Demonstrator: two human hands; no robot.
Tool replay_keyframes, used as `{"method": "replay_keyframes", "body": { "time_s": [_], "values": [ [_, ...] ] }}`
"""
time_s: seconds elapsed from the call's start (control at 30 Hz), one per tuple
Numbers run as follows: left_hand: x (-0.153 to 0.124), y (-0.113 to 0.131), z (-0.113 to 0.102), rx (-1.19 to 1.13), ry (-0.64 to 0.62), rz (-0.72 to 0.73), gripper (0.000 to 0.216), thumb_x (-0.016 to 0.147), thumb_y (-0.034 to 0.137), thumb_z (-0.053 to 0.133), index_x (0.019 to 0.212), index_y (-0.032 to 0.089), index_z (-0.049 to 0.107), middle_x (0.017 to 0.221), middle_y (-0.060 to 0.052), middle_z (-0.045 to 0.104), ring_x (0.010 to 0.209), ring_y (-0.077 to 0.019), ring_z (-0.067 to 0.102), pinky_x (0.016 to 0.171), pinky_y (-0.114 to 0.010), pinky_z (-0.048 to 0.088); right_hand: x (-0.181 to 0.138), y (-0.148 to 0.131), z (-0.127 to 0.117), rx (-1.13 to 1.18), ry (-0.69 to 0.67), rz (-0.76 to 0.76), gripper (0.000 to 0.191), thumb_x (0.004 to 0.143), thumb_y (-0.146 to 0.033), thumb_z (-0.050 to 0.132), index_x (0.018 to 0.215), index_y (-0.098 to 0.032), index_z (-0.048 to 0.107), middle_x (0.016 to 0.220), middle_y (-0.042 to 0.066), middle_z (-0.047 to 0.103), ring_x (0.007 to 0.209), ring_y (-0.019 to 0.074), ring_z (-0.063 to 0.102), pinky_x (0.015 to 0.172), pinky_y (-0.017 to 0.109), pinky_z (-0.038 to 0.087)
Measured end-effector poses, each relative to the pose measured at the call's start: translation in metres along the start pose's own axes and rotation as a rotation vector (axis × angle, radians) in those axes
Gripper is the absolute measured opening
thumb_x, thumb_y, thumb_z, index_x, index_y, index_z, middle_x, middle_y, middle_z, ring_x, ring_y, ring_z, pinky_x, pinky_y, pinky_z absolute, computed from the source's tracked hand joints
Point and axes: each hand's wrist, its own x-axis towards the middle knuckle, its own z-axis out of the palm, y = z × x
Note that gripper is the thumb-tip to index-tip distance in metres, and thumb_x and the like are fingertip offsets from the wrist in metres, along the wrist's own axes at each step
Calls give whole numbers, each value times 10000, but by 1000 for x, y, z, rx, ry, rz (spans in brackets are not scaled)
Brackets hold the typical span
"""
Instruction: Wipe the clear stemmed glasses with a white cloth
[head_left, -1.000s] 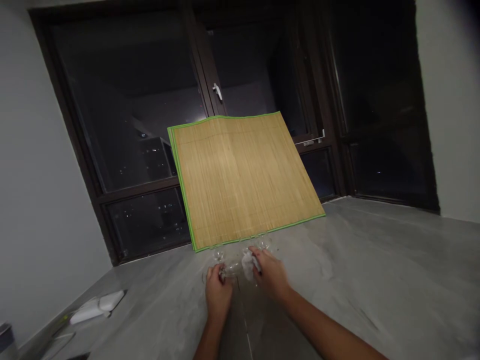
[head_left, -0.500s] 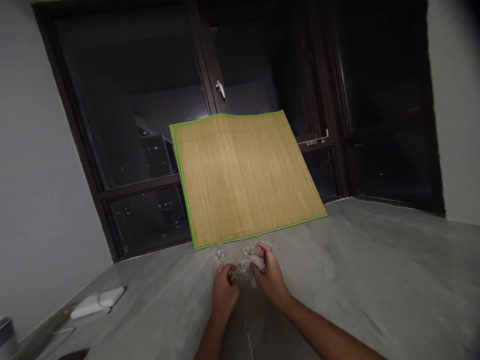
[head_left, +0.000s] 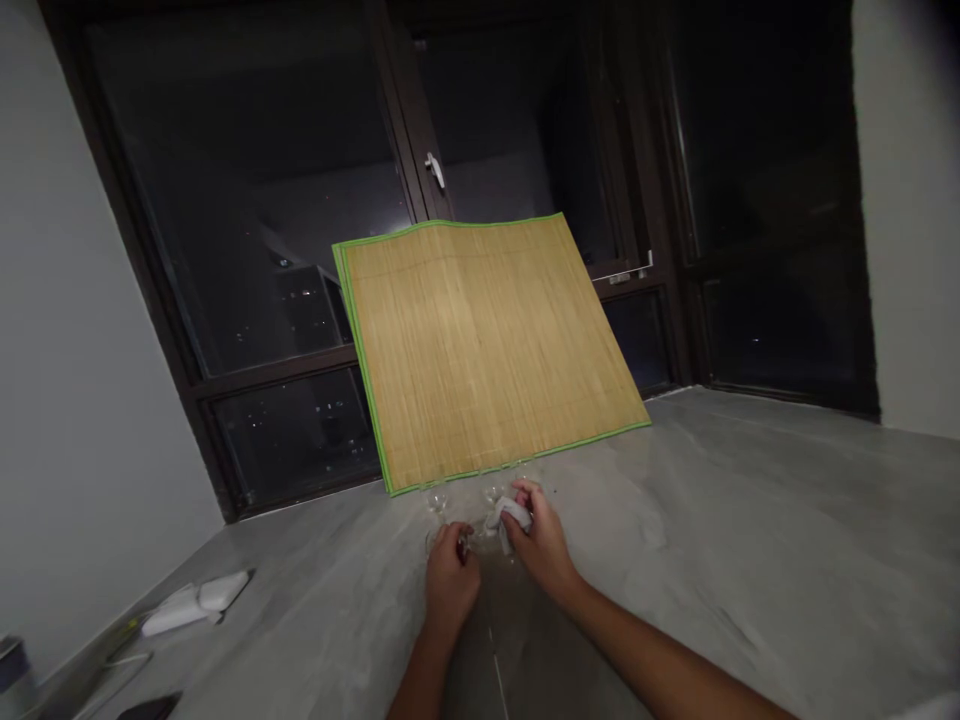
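Both hands meet low in the centre of the frame: the left hand (head_left: 450, 578) is closed around the base end of a clear wine glass (head_left: 471, 535) lying sideways between them, and the right hand (head_left: 541, 545) pinches a white cloth (head_left: 510, 515) against its bowl. Just above stand two more small glasses (head_left: 437, 499), hard to make out. Behind them a bamboo mat (head_left: 487, 350) leans on the dark window (head_left: 247, 220). White objects (head_left: 195, 605) lie at lower left on the grey counter (head_left: 750, 560).

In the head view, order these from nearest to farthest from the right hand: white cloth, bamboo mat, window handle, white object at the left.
1. White cloth: held in the right hand.
2. Bamboo mat: just behind, leaning on the window.
3. White object: far left on the counter.
4. Window handle: high above the mat.
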Motion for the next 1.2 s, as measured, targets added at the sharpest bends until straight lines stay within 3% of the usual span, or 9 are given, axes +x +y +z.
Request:
{"method": "replay_keyframes", "body": {
  "time_s": [0.33,0.5,0.63,0.73,0.83,1.0,1.1,1.2],
  "values": [
    [3,-10,-5,46,145,-49,360,586,-28,497,814,225,615,849,-15,576,846,-203,532,763,-272,366,-9,-10,-4,21,-397,-72,723,704,-111,553,1390,-216,350,1001,21,650,910,172,623,843,298,477],
    [4,-16,-9,29,85,-35,368,557,-49,484,770,219,618,822,-12,569,819,-197,532,740,-263,352,-12,-11,-7,5,-595,-116,916,645,-50,550,1482,-253,237,1155,39,683,962,178,650,855,285,482],
    [5,-18,-9,47,74,4,378,541,-47,461,768,214,614,808,-13,578,820,-194,538,734,-261,352,-12,-14,-10,24,-695,-99,967,654,-53,549,1519,-255,170,1204,54,683,979,190,661,851,286,492],
    [5,-22,-9,74,54,30,326,553,-19,452,737,207,600,791,-13,580,809,-192,534,721,-262,348,-11,-16,-13,31,-755,-78,997,643,-59,574,1535,-253,171,1332,78,622,1099,216,631,936,323,467],
    [7,-29,-8,38,10,41,270,571,30,461,726,202,599,780,-12,586,801,-191,534,717,-264,357,-12,-12,-14,10,-777,-95,1023,633,-61,595,1545,-255,175,1376,79,594,1189,245,588,992,356,434],
    [7,-33,-4,-140,-46,3,200,595,133,528,754,196,630,783,-6,623,798,-191,557,735,-267,405,-14,-9,-12,-13,-761,-113,1042,632,-50,584,1554,-259,146,1320,75,631,1155,256,606,975,372,442],
    [8,-26,-2,-270,-105,-61,197,593,168,557,771,193,639,745,4,626,777,-185,573,707,-254,418,-11,-19,-13,38,-666,-97,917,663,-49,576,1504,-260,278,1200,50,678,1069,224,630,949,357,454],
    [8,-15,2,-522,-189,-275,292,575,202,642,867,196,643,704,29,607,718,-159,572,649,-230,412,-2,-34,-18,162,-499,-71,679,742,-103,579,1385,-237,410,1066,33,684,942,185,639,870,320,488]
  ]
}}
